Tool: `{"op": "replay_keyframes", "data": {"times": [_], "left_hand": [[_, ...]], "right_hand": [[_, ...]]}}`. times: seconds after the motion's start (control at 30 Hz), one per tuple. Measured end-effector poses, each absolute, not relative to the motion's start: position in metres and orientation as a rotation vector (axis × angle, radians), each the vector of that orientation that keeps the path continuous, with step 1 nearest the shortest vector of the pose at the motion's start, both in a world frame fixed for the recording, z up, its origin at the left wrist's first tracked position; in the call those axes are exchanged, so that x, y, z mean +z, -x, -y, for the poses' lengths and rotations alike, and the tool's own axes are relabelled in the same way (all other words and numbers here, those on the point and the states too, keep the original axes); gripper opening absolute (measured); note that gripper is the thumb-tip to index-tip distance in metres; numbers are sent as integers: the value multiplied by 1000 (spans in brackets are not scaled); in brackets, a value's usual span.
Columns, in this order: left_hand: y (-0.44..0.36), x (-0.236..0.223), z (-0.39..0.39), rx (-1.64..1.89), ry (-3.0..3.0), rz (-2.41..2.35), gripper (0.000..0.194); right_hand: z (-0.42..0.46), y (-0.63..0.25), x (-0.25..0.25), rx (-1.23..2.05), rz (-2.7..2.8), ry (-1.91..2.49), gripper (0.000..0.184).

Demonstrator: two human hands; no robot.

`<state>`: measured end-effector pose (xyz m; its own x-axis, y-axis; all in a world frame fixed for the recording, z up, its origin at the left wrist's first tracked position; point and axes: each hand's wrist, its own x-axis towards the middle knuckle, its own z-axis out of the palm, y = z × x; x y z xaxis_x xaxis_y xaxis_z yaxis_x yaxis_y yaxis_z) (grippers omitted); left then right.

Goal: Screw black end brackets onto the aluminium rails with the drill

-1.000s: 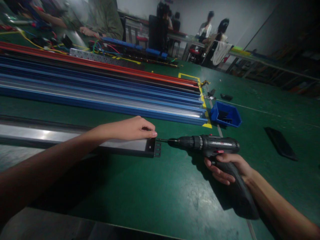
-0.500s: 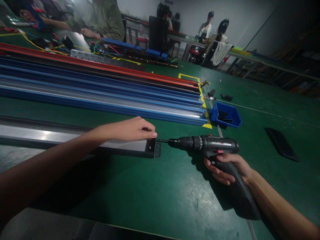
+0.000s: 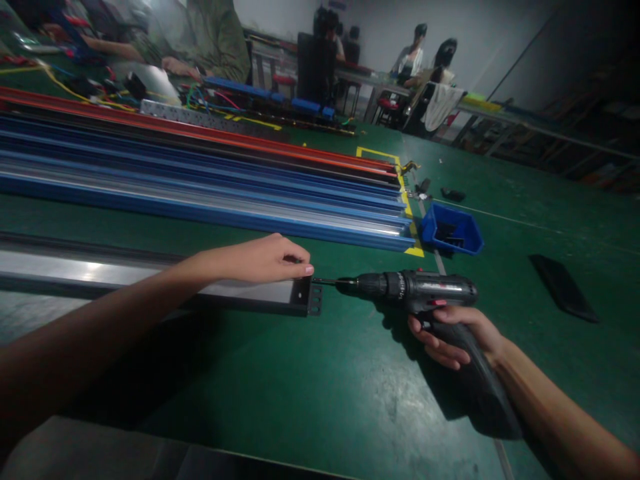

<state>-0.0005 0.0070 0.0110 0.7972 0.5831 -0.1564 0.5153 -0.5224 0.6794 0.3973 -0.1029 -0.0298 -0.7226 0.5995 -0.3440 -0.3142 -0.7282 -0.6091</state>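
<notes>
My right hand (image 3: 450,337) is wrapped round the handle of a black cordless drill (image 3: 435,290), which points left. Its long bit (image 3: 330,283) reaches the black end cap (image 3: 314,300) of a long dark metal profile (image 3: 255,293) with a pale inner face. At that same end, my left hand (image 3: 273,259) rests over the profile, thumb and fingers closed on its far corner beside the bit's tip. Whether a screw sits at the tip is hidden by the fingers.
Blue profiles (image 3: 300,223) and a red profile (image 3: 250,139) lie parallel behind. A blue bin (image 3: 453,230) with small black parts and a flat black piece (image 3: 563,287) are on the right of the green table (image 3: 320,387). A person in a green sleeve (image 3: 220,40) sits across.
</notes>
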Motion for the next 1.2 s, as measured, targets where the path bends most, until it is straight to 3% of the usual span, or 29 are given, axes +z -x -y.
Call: {"op": "replay_keyframes", "data": {"times": [1.2], "left_hand": [[-1, 17, -3, 115, -2236, -812, 43]], "right_hand": [[103, -395, -26, 2407, 717, 809, 31]]}}
